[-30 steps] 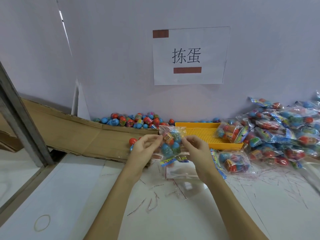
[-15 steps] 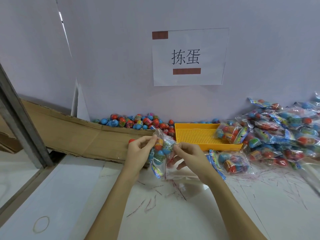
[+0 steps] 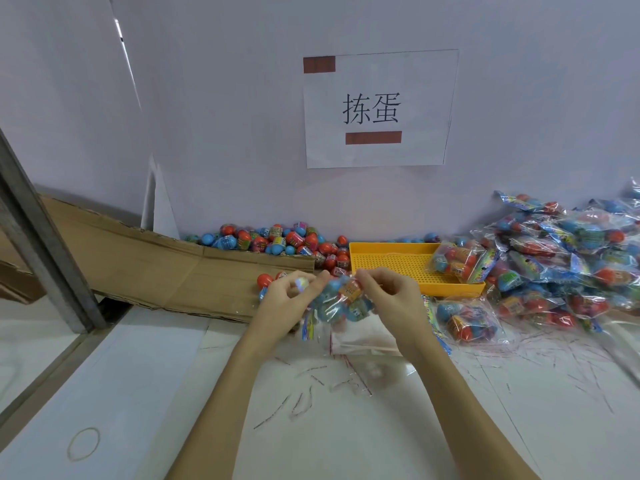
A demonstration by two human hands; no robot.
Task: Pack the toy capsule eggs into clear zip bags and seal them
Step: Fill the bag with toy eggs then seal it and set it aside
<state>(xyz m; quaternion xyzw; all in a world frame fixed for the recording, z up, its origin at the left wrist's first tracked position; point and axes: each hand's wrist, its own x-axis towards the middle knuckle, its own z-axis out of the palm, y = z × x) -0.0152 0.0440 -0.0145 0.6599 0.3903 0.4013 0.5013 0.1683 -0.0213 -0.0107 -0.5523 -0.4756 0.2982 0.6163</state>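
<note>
Pinching bag (image 3: 341, 301) top, hands (image 3: 391, 299) closer together than before (bag blurred).

Both forearms reach forward, converging. The left hand (image 3: 289, 299) and right hand (image 3: 389, 296) face each other, fingers curled, pinching the filled bag (image 3: 337, 303) between them.

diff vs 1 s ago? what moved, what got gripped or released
The filled zip bag dropped from in front of the yellow tray toward the table, nearer the person, and its printed end swung left. Left hand and right hand came down with it, both pinching its top edge throughout; nothing was released. Loose eggs, the packed bag pile and the wall sign stayed put.
</note>
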